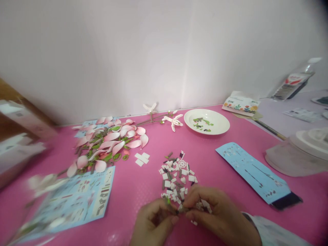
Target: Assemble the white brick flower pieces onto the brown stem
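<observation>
My left hand (153,220) and my right hand (221,213) meet at the near edge of a pile of small building bricks (176,176). Both are closed, thumbs against fingers, on a small grey-brown brick stem (182,209). A bit of bright green (168,201) shows at the left fingertips. Blur and the fingers hide most of the stem. White, brown and black pieces make up the pile, among them a round openwork white one (182,164). Left of the pile lie several flat white tiles (142,159).
Pink petals and green parts (112,136) are heaped at left, near a blue instruction sheet (84,194). Behind stands a brick flower branch (151,120). A white plate (222,125) holds green pieces. At right are a blue leaflet (251,171), a plastic tub (294,153) and a bottle (292,83).
</observation>
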`<state>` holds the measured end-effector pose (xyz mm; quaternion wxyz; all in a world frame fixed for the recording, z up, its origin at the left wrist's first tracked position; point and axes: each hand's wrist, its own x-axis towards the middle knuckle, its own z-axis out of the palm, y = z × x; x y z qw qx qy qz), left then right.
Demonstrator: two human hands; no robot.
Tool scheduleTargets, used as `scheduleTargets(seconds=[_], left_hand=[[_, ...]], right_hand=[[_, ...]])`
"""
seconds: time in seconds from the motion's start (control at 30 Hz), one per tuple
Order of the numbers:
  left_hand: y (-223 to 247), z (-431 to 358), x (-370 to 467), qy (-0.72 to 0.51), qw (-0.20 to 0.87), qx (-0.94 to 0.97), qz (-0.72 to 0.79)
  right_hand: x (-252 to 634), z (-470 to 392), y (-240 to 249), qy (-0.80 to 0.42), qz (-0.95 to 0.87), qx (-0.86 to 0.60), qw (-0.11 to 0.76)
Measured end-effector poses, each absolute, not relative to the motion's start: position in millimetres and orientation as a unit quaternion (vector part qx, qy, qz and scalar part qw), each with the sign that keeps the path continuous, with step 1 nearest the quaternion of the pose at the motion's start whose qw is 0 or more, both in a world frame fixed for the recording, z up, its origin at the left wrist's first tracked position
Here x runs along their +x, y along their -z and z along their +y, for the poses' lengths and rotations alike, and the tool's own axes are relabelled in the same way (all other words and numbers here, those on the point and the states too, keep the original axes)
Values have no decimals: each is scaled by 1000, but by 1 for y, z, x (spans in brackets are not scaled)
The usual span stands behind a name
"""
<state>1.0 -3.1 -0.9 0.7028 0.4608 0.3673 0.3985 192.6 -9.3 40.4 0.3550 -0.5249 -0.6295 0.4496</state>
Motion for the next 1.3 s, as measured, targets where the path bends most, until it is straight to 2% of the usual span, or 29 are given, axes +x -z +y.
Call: scheduleTargets(seconds=[0.67,0.97,1.3], left_hand=[[4,-5,-3,-362,681,500,395],[-1,-5,-2,-333,680,505,415],[1,-3,-3,-330,675,518,409]], right_hand=[[189,-11,-32,-515,-567,-539,352],[188,-16,-33,-555,-547,-540,317],[190,-23,-33,-445,-627,-570,291]])
